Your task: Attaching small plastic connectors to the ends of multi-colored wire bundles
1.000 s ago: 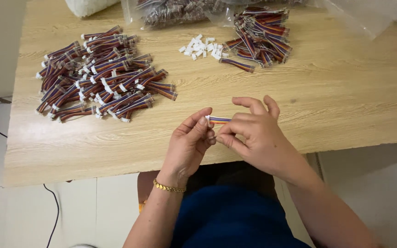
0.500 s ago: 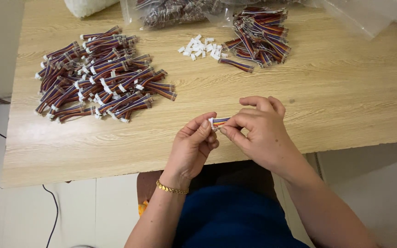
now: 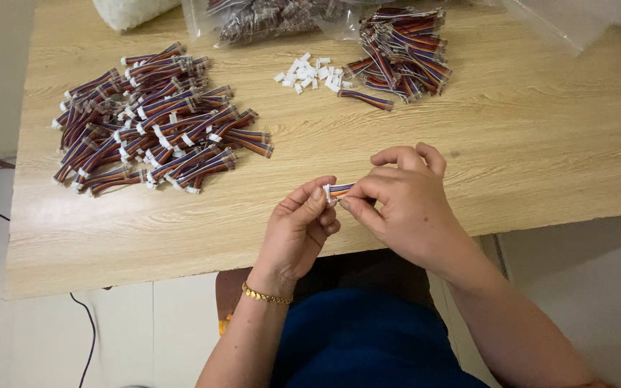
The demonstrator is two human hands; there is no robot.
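**Hands draw the cable nearer the edge**

Both hands sit a little lower than a second ago, now over the table [image 3: 540,165] edge at 6 o'clock. Largest, the finished pile [image 3: 156,122] lies at 10 o'clock, unchanged; a smaller bundle [image 3: 400,50] at 1 o'clock; loose white plugs [image 3: 310,72] at 12. Right hand [image 3: 407,208] pinches the striped cable [image 3: 341,190]; left hand [image 3: 300,230] fingertips close on its white end. The fitting looks ongoing.

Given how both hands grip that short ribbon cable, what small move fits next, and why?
Probably press the white connector fully home: the left hand pinches it at the end of the striped cable that the right hand holds. Finished ones lie in the left pile.
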